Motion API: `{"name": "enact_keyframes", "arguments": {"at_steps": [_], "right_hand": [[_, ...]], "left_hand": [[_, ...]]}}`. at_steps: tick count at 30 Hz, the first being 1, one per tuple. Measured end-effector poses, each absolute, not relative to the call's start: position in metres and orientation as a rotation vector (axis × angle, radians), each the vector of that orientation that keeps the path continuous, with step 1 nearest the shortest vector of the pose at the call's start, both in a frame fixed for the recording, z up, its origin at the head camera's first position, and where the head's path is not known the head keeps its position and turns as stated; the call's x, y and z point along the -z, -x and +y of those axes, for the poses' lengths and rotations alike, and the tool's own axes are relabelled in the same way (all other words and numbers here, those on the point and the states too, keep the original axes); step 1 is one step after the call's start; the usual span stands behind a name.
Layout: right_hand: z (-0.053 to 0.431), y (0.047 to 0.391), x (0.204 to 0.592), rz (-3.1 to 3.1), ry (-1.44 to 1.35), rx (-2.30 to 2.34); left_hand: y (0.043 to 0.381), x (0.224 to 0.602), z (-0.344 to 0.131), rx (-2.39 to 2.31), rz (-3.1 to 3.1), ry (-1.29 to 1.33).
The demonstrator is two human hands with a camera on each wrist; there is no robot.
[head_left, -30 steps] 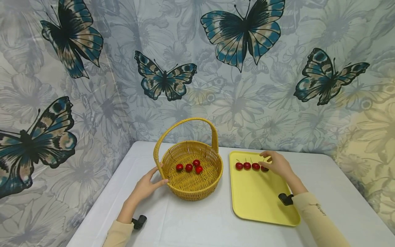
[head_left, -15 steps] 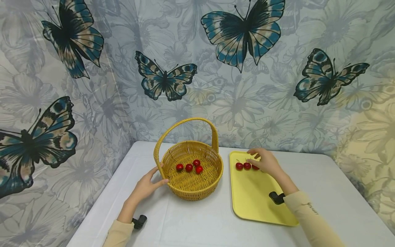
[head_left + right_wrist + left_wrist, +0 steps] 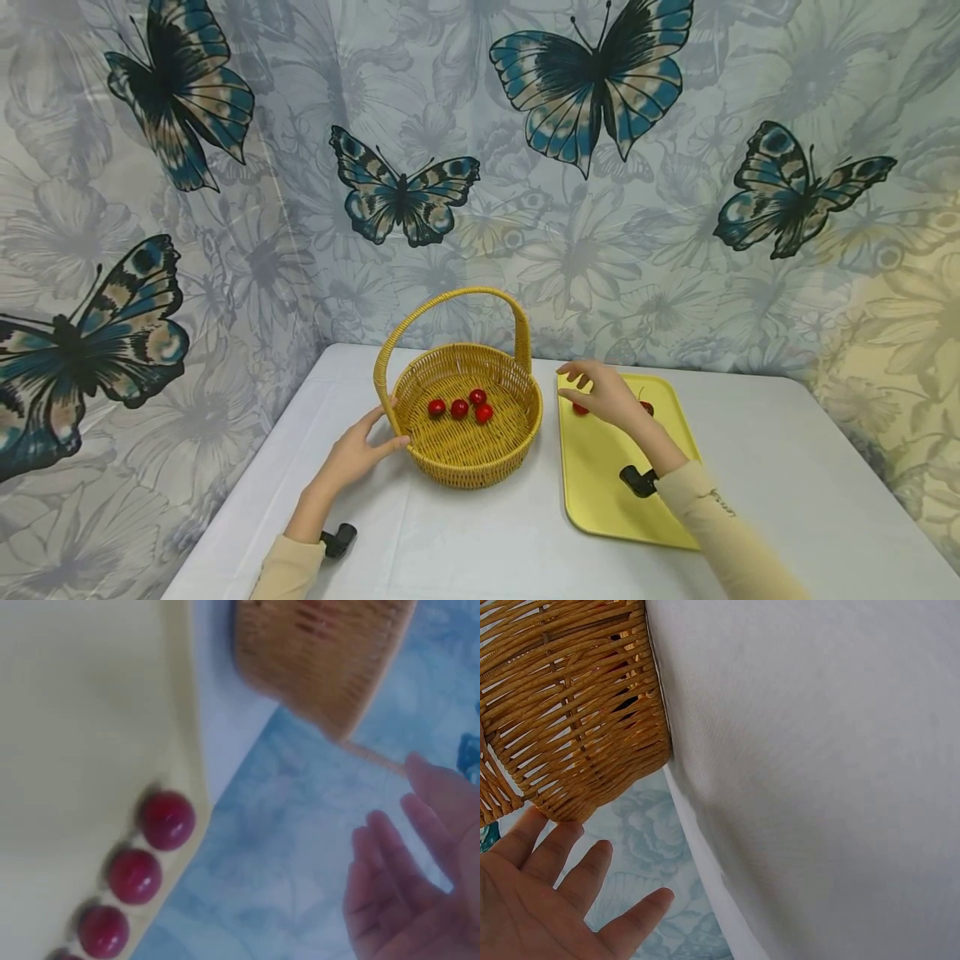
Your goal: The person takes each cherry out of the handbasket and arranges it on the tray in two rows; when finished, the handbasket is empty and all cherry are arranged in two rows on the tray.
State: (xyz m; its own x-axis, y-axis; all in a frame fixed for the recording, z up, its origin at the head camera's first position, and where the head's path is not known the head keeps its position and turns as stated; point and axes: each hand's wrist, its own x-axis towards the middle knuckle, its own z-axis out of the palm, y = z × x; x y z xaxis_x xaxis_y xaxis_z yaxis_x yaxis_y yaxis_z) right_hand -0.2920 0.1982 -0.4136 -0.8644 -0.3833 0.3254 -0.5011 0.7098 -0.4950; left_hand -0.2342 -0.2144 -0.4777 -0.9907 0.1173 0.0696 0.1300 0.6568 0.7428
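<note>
My left hand [image 3: 352, 450] touches the left side of a round wicker basket [image 3: 472, 473] near the foot of its tall handle. In the left wrist view its fingers [image 3: 581, 881] are spread, with two reaching the basket's rim. Several red cherries [image 3: 459, 408] lie on the basket floor. Over the far left corner of a yellow tray [image 3: 600, 500] hovers my right hand [image 3: 609, 398], holding nothing, its fingers loosely extended. Cherries [image 3: 135, 876] stand in a row along the tray's far edge; the hand hides part of that row in the head view.
A white cloth covers the table [image 3: 480, 550], and the basket stands left of the tray with a narrow gap between. Behind and to the left hangs fabric [image 3: 577, 250] printed with butterflies and flowers. A black wrist camera [image 3: 639, 481] sits on my right wrist.
My right hand has moved left along the row of cherries, from the right end to the left end. A right-hand cherry shows again. My left hand and the basket have stayed put.
</note>
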Motion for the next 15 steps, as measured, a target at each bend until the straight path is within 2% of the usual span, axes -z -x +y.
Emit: {"name": "enact_keyframes", "arguments": {"at_steps": [15], "right_hand": [[0.137,0.294,0.417,-2.696,-0.903,-0.884]], "left_hand": [[0.236,0.480,-0.215,1.272,-2.844,0.213]]}}
